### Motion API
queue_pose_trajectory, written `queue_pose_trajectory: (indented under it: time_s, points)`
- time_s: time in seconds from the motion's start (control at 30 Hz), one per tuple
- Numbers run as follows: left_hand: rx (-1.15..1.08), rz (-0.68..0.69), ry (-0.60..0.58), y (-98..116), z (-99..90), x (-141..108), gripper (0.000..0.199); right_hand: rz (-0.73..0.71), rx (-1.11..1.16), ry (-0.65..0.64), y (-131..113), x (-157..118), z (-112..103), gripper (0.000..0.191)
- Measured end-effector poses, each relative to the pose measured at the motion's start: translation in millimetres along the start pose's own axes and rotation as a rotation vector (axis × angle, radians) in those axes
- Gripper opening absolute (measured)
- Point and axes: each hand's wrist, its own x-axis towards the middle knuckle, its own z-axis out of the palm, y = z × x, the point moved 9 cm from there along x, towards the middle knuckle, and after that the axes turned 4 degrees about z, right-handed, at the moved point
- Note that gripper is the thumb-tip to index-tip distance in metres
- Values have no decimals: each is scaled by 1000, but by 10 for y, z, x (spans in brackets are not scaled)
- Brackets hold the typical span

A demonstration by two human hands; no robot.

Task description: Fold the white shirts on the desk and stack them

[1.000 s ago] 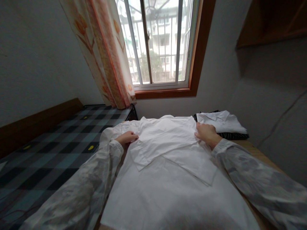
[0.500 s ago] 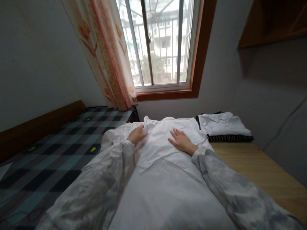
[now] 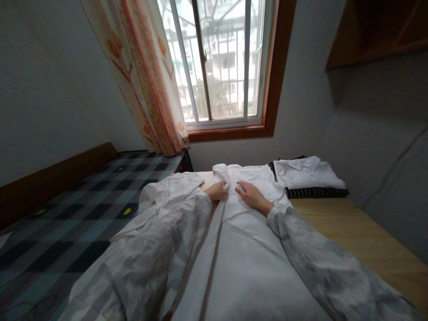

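A white garment lies lengthwise over the wooden table, its far end near the wall below the window. My left hand is closed on the garment's left edge, which is lifted and folded inward. Just right of it, my right hand rests on the white fabric with its fingers apart. More white cloth lies bunched at the left, beside my left sleeve.
A folded white garment sits on dark striped cloth at the table's far right. To the left is a bed with a checked cover. A curtain hangs beside the window.
My left hand has moved right, bringing the garment's left edge inward and baring a bit of table behind it. The right hand has stayed nearly in place, its fingers slightly more bent.
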Motion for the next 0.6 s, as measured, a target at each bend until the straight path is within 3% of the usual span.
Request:
queue_pose_trajectory:
  time_s: [0.1,0.23,0.37,0.53,0.6]
  points:
    - [19,-64,-35,-32,78,-65,39,73,148,41,73,208,-99,44]
    - [65,-34,22,25,-11,-213,44,132,226,52,72,553,-111,45]
    - [106,-41,80,78,-58,-336,35,162,317,64,-15,878,24,51]
    - [85,-112,210,118,10,-503,38,252,351,140,-17,1205,187,68]
    - [86,-143,238,131,40,-565,40,282,346,172,5,1317,212,64]
